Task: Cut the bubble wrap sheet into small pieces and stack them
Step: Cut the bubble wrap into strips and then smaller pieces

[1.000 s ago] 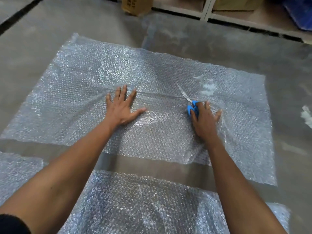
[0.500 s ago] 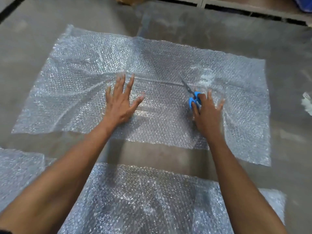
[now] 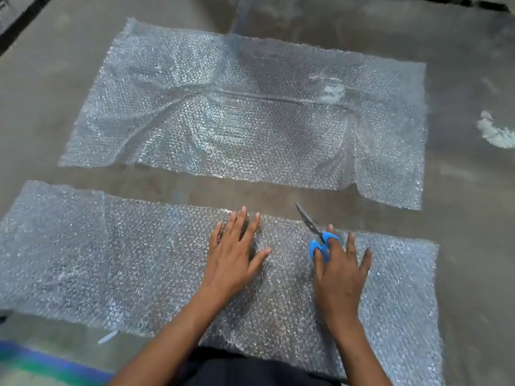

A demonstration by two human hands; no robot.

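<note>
Two bubble wrap sheets lie flat on the concrete floor. The far sheet [image 3: 250, 121] is creased across its middle, with a flap hanging lower at its right end. The near sheet [image 3: 125, 260] lies just in front of me. My left hand [image 3: 237, 257] rests flat on the near sheet, fingers spread. My right hand [image 3: 340, 271] also lies on it and holds blue-handled scissors [image 3: 317, 246] by the loops. The blades are together and point up and left, over the gap between the sheets.
A strip of bare floor [image 3: 195, 188] separates the two sheets. A white patch [image 3: 496, 132] marks the floor at the right. A blue and green mat edge [image 3: 41, 363] shows at the bottom left, with a small white scrap [image 3: 108, 337] near it.
Both hands have drawn back from the far sheet and now lie on the near sheet. The scissors came along in my right hand. The view has tilted down.
</note>
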